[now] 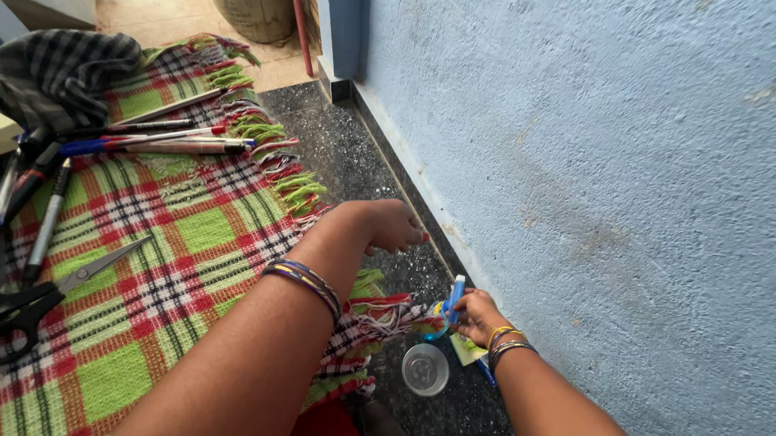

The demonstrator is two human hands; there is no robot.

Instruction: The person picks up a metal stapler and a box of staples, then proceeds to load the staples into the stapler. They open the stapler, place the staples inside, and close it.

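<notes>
My right hand [477, 316] is low by the blue wall and grips a small blue pen-like tube [456, 296], held upright. A yellow-green scrap [467, 350] lies under the hand. Just in front of my right wrist, a small round clear lid [425, 369] sits on the dark speckled floor [347, 156]. My left hand [394, 225] reaches forward over the fringe of a red, green and white checked mat [172, 236]. Its fingers are curled together, tips down on the floor, with nothing seen in them. Both wrists wear bangles.
Several pens [150, 141] lie on the far end of the mat and along its left side. Black-handled scissors [32, 300] rest at the left. A grey checked cloth [58, 73] is bunched at the far left. The rough blue wall [596, 165] closes off the right.
</notes>
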